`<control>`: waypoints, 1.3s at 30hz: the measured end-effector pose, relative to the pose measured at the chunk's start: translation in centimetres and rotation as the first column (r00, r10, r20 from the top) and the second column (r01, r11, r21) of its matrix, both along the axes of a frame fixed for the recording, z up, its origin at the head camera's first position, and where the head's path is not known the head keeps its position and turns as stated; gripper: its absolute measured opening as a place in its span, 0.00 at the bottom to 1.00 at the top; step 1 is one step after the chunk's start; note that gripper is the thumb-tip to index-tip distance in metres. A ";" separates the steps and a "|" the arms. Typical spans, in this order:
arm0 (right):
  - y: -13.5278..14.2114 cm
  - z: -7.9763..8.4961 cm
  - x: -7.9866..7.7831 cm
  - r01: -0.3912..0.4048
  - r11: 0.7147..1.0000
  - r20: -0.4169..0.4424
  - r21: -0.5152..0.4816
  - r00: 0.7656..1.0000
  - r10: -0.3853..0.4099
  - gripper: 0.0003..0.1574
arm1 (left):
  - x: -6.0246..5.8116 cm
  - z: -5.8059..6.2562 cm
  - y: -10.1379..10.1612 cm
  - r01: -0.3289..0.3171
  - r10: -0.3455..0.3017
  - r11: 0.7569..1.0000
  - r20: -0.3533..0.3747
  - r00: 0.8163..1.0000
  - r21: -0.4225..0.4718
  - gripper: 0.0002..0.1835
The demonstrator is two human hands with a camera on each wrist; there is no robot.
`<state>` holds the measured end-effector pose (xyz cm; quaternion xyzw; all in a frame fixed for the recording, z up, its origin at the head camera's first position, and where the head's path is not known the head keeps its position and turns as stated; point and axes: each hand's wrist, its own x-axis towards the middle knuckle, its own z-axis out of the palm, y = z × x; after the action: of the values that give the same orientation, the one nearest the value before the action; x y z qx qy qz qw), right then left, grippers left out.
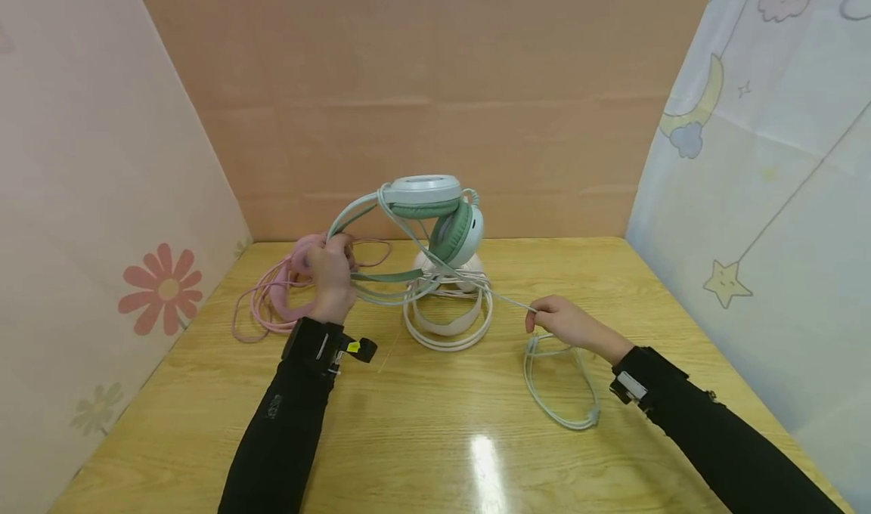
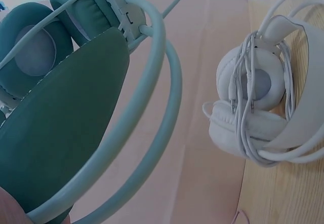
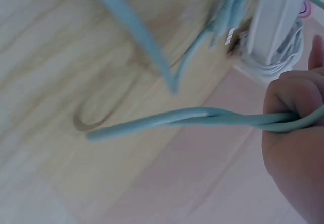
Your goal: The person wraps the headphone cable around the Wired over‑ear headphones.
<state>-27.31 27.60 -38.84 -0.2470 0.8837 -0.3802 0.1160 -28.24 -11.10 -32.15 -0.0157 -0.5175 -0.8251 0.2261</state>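
Note:
My left hand (image 1: 331, 280) grips the headband of a pair of mint-green headphones (image 1: 425, 189), held up above the table. The two ear cups point away to the right, one near the other. In the left wrist view the dark green headband pad (image 2: 66, 117) and its pale outer tubes fill the left side. My right hand (image 1: 568, 323) pinches the headphones' thin green cable, which stretches from the ear cups across to it. Below that hand hangs a loop of the cable (image 1: 574, 425). Up close in the right wrist view, two cable strands (image 3: 202, 115) pass between the curled fingers.
White headphones (image 1: 449, 328) with their cable bundled around them lie on the wooden table (image 1: 408, 431), behind the green pair. Pink headphones (image 1: 280, 295) with a loose pink cable lie at the left. A brown backdrop (image 1: 435, 83) and printed side panels enclose the table.

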 end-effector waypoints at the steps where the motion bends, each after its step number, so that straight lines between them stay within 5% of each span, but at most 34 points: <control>1: 0.4 -0.1 0.0 0.005 1.000 0.005 0.003 1.000 -0.005 0.21 | 0.0 0.0 -0.1 -0.004 0.004 1.000 -0.002 1.000 0.006 0.18; 17: 5.0 -1.4 0.4 0.045 0.999 0.022 0.030 0.999 -0.046 0.33 | -0.3 0.1 -2.4 -0.112 0.120 0.990 0.095 0.988 -0.086 0.14; 22: 4.2 -0.9 1.2 0.041 0.996 0.012 0.076 0.999 -0.042 0.34 | -0.1 0.2 -2.1 -0.151 0.174 0.966 0.101 0.979 -0.208 0.10; 26: 3.0 0.9 2.6 0.019 0.981 -0.092 0.192 0.996 -0.001 0.35 | -0.5 0.4 -2.2 -0.243 0.274 0.923 0.064 0.960 -0.298 0.10; 30: 2.2 3.4 3.6 0.041 0.965 -0.246 0.261 0.969 0.026 0.32 | -1.0 0.5 -2.6 -0.321 0.358 0.872 0.034 0.933 -0.370 0.10; 35: 1.0 5.4 4.1 0.024 0.950 -0.372 0.311 0.923 0.099 0.27 | -0.7 0.0 -2.6 -0.254 0.318 0.852 0.068 0.946 -0.458 0.08; 39: -0.7 6.7 4.8 -0.018 0.938 -0.517 0.348 0.831 0.207 0.28 | -0.5 -0.4 -1.8 -0.282 0.324 0.783 -0.022 0.946 -0.554 0.06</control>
<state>-22.48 26.89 -32.11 -0.3745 0.9141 -0.1340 -0.0785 -28.79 -12.90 -32.59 0.0340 -0.7362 -0.5942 0.3221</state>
